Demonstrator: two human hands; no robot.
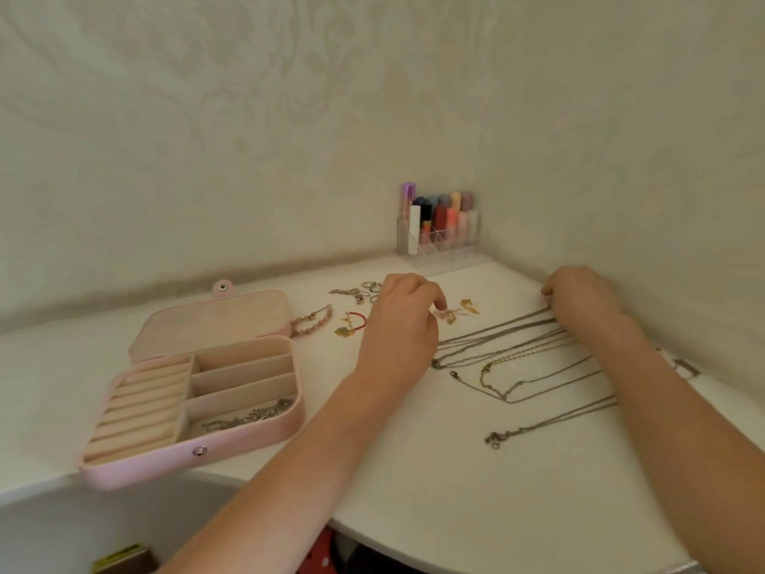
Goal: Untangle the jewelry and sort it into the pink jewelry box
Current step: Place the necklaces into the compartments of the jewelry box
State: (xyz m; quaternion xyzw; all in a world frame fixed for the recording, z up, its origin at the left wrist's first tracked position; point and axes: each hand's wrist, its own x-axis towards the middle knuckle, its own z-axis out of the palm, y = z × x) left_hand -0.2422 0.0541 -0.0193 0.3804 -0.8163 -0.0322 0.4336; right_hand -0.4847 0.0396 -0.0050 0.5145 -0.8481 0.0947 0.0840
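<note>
The left hand [403,314] hovers with fingers curled down over small gold earrings [449,314]; whether it pinches one I cannot tell. The right hand [579,300] has fingers curled onto the far ends of several chains [509,358] laid out across the white table [414,470]. The pink jewelry box [198,391] lies open at left, 1 chain [248,416] in its nearest compartment.

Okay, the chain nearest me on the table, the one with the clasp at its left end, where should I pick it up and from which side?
Pinch the nearest chain at its clasp end, coming straight down from above. The clasp is the bulkiest part, lies free on the bare table, and sits apart from the other chains. The left hand looks better placed, since the chain's far end runs under the right forearm.
</note>
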